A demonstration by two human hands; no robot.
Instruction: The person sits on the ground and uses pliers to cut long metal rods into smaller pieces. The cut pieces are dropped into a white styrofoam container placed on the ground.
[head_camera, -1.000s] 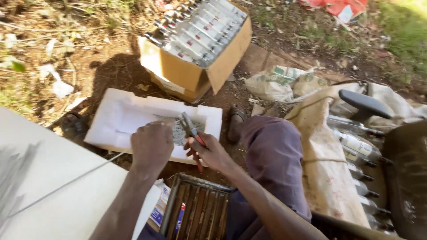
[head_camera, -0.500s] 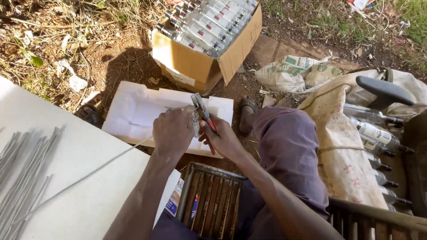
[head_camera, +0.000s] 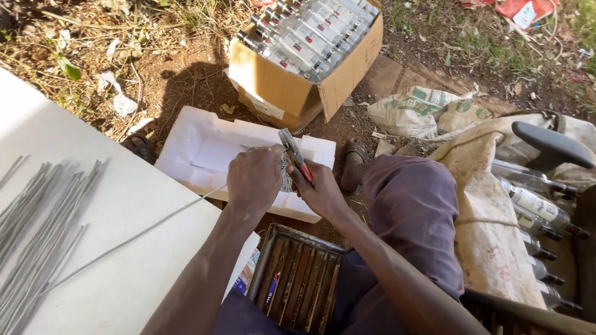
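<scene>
My left hand [head_camera: 254, 178] is closed around one end of a long thin grey wire [head_camera: 130, 237] that runs back down to the left over a white board [head_camera: 124, 273]. My right hand [head_camera: 320, 192] grips red-handled pliers [head_camera: 293, 154], their jaws pointing up just beside the left hand's fingers. A small greyish piece sits between the two hands, mostly hidden. Both hands hover over a white foam slab [head_camera: 205, 149] on the ground.
Several loose grey wires [head_camera: 37, 223] lie on the white board at left. A cardboard box [head_camera: 292, 93] of clear bottles stands ahead. A wire rack [head_camera: 298, 279] sits by my knee. More bottles [head_camera: 537, 208] lie on sacking at right, with printed sacks [head_camera: 422, 111] behind.
The view has shifted, bringing more of the white board and its wires in. Both hands stay together on the wire and pliers, the pliers now tilted more upright.
</scene>
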